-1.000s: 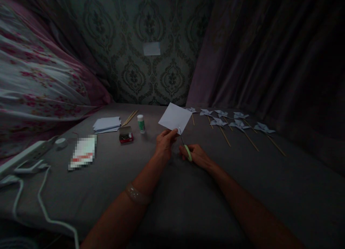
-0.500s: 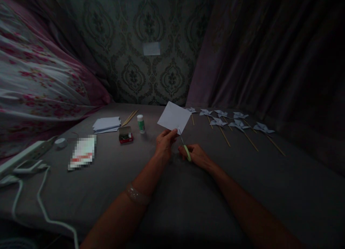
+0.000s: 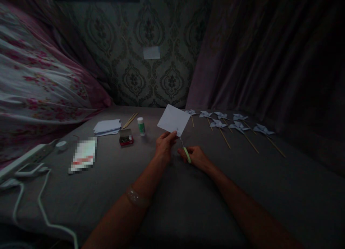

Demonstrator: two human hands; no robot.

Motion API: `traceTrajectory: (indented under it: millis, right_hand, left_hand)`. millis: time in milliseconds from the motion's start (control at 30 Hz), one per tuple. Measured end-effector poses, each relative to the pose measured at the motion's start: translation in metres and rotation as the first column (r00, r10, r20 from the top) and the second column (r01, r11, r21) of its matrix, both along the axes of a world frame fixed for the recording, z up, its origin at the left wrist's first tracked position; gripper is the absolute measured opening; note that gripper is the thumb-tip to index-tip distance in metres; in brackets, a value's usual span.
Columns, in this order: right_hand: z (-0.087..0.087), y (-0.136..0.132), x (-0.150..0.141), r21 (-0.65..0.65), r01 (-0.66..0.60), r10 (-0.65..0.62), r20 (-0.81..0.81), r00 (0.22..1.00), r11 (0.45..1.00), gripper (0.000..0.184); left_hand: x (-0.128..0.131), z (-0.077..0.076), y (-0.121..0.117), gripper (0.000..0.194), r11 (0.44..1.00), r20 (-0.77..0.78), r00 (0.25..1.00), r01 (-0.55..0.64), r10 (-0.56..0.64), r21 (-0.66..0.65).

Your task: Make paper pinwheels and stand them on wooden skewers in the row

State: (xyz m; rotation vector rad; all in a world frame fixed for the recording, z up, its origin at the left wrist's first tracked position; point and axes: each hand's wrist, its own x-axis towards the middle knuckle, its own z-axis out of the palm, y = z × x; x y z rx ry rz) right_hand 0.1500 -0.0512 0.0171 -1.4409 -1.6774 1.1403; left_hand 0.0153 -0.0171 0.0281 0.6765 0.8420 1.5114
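A square sheet of white paper (image 3: 173, 119) is pinched at its lower corner by my left hand (image 3: 165, 145), which is closed on it. My right hand (image 3: 196, 156) is closed around the green handle of a pair of scissors (image 3: 187, 154). The blades point up and away, with their tip at the paper's lower edge, beside my left thumb. Whether the blades are apart is too dark to tell. To the right lie several paper pinwheels (image 3: 239, 127) on wooden sticks.
At left are a stack of white paper (image 3: 107, 126), wooden sticks (image 3: 130, 120), a glue stick (image 3: 141, 126), a small open red box (image 3: 126, 139), and a blurred packet (image 3: 83, 155). A power strip (image 3: 24, 162) with white cables lies at the left edge.
The view has tilted slightly, so everything sits a little lower in the picture. My hands keep their hold on the paper and the scissors, with almost no other movement.
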Motion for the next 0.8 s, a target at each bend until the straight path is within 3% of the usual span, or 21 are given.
traceTrajectory:
  millis: [800]
  right_hand:
    - [-0.0014,0.0002,-0.0033,0.05,0.088,-0.088,-0.005,0.996,0.995,0.035]
  left_hand:
    - [0.0015,0.0088,-0.0053,0.028,0.999,0.036,0.998,0.043,-0.043,-0.004]
